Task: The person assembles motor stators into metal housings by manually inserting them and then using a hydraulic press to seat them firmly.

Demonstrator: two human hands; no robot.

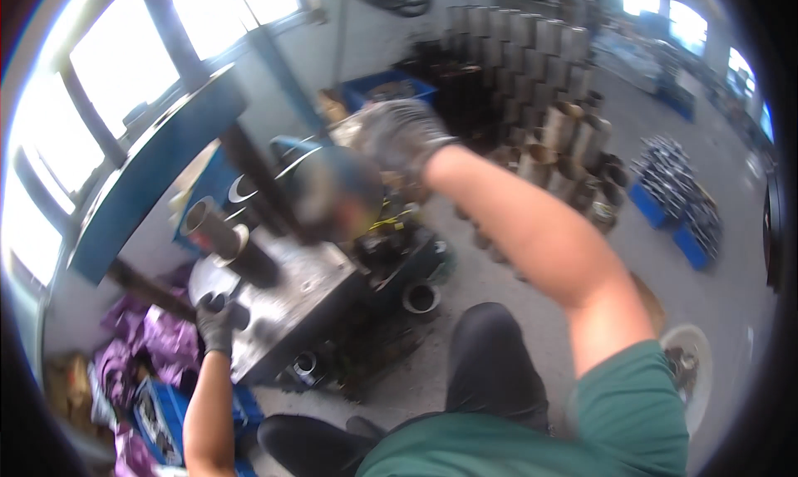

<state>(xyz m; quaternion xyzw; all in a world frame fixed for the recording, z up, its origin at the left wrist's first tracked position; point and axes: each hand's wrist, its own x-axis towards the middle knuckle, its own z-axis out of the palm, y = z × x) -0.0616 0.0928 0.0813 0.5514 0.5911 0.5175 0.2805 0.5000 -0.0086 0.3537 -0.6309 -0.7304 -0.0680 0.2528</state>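
Note:
My left hand (218,323), in a grey glove, is low at the near left edge of a metal worktable (312,282). Its fingers are closed around a small dark cylindrical piece (238,316). Further back on the table, a metal tube (212,228) leans beside the post of a blue press frame (158,165). My right hand (403,135), gloved as well, reaches far forward over the back of the table. Motion smears its fingers, so any hold is unclear. Below it, a rounded patch is too blurred to name.
Metal sleeves (519,45) stand in stacked rows at the back, with more tubes (565,132) nearer. Blue bins (652,204) of small parts lie on the right floor. Purple bags (170,336) and a blue crate (162,410) are at left; a white bucket (702,352) is at right.

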